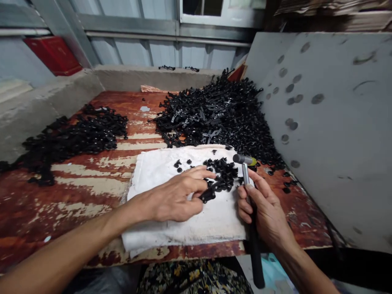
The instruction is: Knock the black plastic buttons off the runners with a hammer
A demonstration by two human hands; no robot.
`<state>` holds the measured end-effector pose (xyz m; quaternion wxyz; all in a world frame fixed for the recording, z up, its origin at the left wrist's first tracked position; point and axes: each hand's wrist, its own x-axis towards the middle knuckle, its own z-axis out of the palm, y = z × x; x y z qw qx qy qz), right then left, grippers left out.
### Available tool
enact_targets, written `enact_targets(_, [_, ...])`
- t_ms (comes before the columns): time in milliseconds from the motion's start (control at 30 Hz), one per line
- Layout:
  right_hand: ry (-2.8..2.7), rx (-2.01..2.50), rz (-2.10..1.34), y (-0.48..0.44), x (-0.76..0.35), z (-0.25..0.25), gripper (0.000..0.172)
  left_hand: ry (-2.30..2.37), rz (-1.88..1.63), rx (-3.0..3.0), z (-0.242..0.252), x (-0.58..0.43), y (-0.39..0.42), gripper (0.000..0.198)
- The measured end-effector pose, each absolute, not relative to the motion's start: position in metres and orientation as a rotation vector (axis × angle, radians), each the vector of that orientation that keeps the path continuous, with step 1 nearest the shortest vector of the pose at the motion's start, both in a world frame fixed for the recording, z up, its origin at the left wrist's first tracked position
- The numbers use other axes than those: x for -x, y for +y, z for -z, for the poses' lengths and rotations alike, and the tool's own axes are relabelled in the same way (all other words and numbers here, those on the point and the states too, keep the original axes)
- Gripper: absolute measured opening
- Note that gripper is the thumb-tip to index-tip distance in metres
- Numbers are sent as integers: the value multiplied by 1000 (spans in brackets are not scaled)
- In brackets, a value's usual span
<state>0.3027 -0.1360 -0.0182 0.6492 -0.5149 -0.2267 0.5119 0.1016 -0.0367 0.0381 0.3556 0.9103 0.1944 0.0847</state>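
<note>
My right hand [259, 200] is closed around the upper shaft of a small hammer [245, 174], which stands upright. Its head has a grey face and a yellow face, and its black handle hangs below the hand. Over a folded white cloth [159, 163], my left hand [180, 195] pinches a small elongated black part [209, 193] between thumb and fingers. Partly covered by that part is a little heap of round black stemmed pieces [225, 173], lying between my two hands. A few loose pieces lie beyond the left fingers.
A large pile of black arm-like parts [214, 110] rises at the back right of the worn red-brown table [92, 204]. A smaller pile [76, 132] lies at the left. A grey panel [330, 122] leans along the right side; a concrete ledge [125, 80] borders the back.
</note>
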Motion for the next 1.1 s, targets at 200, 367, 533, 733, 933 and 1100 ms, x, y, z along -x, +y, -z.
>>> enact_targets(200, [-496,1116,-1186,-140,-305,18,48,331,-61,-2555,-35,-119,-42,25])
enact_targets(367, [-506,1104,-1222,-141,-307,18,45,603,-163,-2565,-24,-50,-72,42])
enact_targets(533, [-514,1120,-1222,-141,-309,18,45,762,-305,-2506,-11,-1,-82,40])
enact_targets(733, [-571,1155,-1219,-143,-309,18,43,736,-115,-2516,-26,-41,-69,37])
enact_targets(933, [-572,1149,-1239,-142,-309,17,41,794,10,-2566,-27,-32,-70,37])
enact_targets(1100, [-553,1149,-1230,-142,-310,18,41,838,-254,-2518,-19,2,-73,42])
